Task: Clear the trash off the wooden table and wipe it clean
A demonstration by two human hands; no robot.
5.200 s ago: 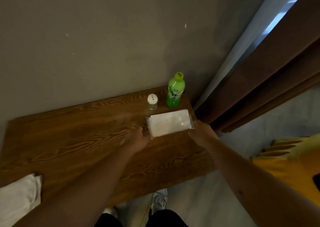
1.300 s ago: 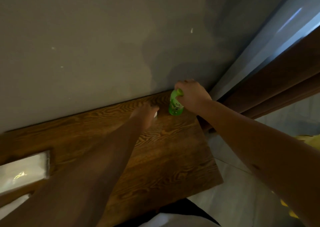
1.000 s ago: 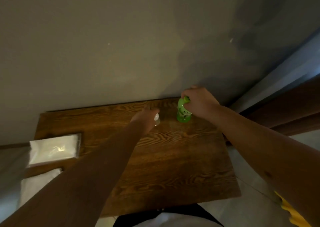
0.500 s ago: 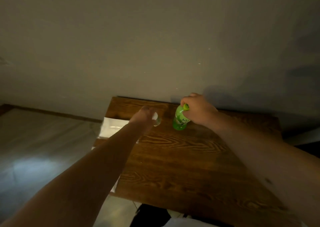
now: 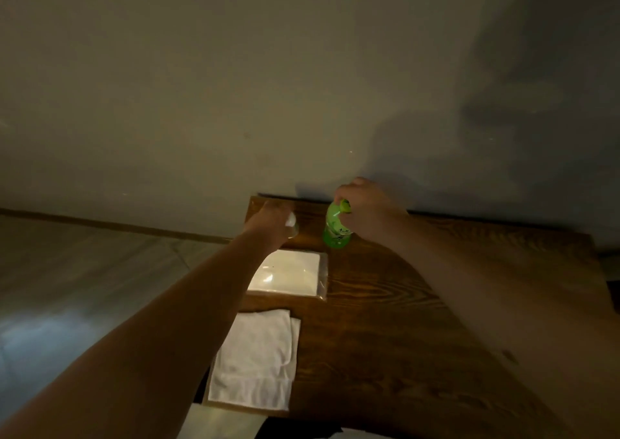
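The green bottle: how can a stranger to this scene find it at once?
Find the wooden table against the grey wall. At its far edge, the right hand grips the green bottle by its top. It is the only bright green thing there.

Dim, yellowish, soft with motion blur; glare on the plastic packet (image 5: 288, 272).

The wooden tabletop (image 5: 419, 354) carries a clear-wrapped tissue pack (image 5: 288, 276) below the left grip (image 5: 273, 222), a folded white cloth (image 5: 256, 361) nearer still.
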